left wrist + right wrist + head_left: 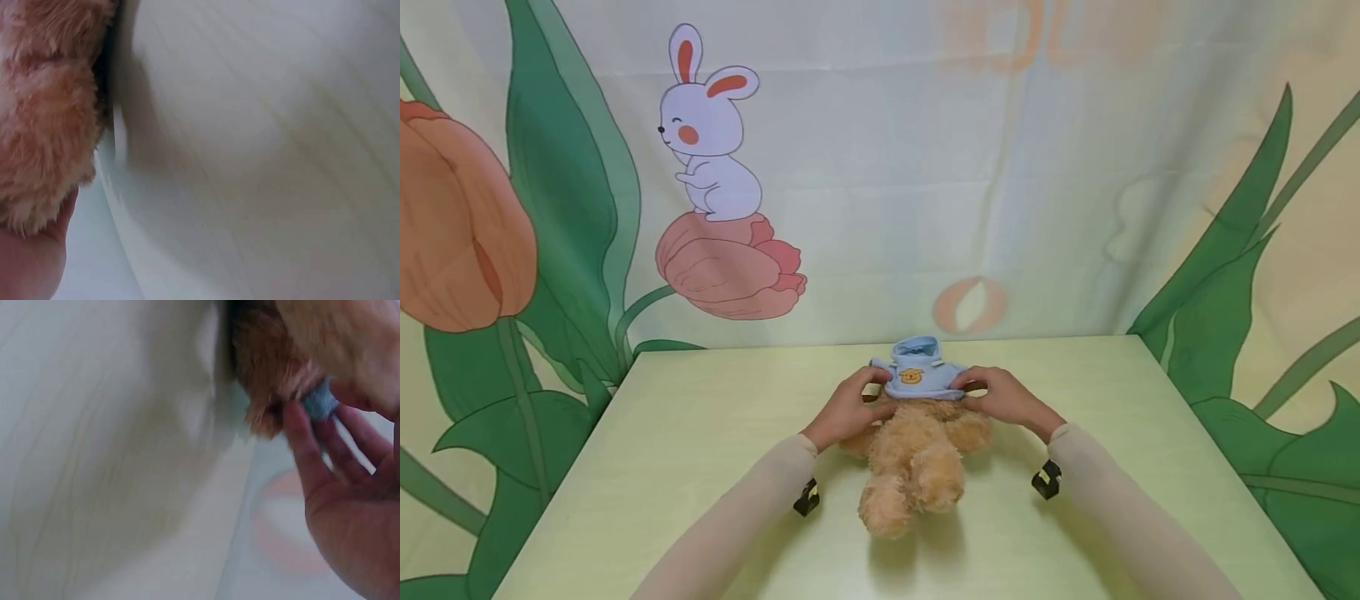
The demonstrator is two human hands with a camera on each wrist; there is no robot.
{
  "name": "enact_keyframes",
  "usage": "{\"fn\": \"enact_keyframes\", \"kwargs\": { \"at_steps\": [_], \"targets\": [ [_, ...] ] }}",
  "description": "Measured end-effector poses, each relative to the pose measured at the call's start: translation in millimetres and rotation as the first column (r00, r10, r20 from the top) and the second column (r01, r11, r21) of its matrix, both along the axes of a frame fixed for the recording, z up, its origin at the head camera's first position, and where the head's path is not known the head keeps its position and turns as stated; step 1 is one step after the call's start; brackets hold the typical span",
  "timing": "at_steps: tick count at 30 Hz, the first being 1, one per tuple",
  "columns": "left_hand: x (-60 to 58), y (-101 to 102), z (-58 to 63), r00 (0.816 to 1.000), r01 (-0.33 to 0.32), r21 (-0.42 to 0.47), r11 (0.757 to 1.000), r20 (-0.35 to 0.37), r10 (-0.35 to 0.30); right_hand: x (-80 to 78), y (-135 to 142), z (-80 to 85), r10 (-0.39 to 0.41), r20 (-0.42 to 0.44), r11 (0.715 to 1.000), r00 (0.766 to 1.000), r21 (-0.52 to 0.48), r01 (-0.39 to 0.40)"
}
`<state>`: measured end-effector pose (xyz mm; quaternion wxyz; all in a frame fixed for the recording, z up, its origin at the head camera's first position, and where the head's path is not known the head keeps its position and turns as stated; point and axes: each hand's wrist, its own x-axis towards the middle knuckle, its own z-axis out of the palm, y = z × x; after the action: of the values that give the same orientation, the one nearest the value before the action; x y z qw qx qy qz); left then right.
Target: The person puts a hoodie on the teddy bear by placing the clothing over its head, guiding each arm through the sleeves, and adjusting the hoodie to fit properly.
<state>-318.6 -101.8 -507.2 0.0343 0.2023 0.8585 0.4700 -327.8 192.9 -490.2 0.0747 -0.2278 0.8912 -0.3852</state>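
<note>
A tan plush toy [916, 450] lies on the table with its legs toward me. A small light-blue shirt [928, 375] with an orange dog face on it covers the toy's upper end, hiding its head. At the shirt's left side, my left hand [852, 408] pinches the hem, thumb low by the fur. My right hand [1006, 397] pinches the opposite side of the hem. In the left wrist view, tan fur [47, 137] hides most of that hand. The right wrist view shows fingers [303, 440] at the blue cloth [320, 401] beside the fur.
The pale yellow-green table [700, 450] extends around the toy. Behind it hangs a curtain [865, 167] printed with a rabbit and flowers. Small black-and-yellow devices [807, 497] sit by both wrists.
</note>
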Motion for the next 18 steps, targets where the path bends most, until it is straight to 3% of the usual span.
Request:
{"fn": "enact_keyframes", "kwargs": {
  "at_steps": [6, 11, 14, 18],
  "targets": [
    [-8.0, -10, -1.4, 0.986, 0.043, 0.048, 0.998, 0.162, -0.050, -6.0, 6, -6.0, 0.019, 0.006, 1.000, 1.000, -0.003, -0.019],
    [-15.7, -19, -3.5, 0.950, 0.113, 0.114, 0.987, 0.278, -0.141, -5.4, 3, -8.9, 0.041, -0.011, 0.998, 0.999, -0.052, -0.041],
    [-16.7, -23, -3.0, 0.936, 0.131, 0.130, 0.983, 0.309, -0.166, -5.6, 2, -13.4, 0.058, -0.004, 0.996, 0.998, -0.074, -0.058],
    [-17.9, -22, -1.8, 0.951, 0.156, 0.049, 0.987, 0.261, -0.163, -6.2, 1, -19.4, 0.053, 0.006, 0.996, 0.999, -0.075, -0.052]
  ]
}}
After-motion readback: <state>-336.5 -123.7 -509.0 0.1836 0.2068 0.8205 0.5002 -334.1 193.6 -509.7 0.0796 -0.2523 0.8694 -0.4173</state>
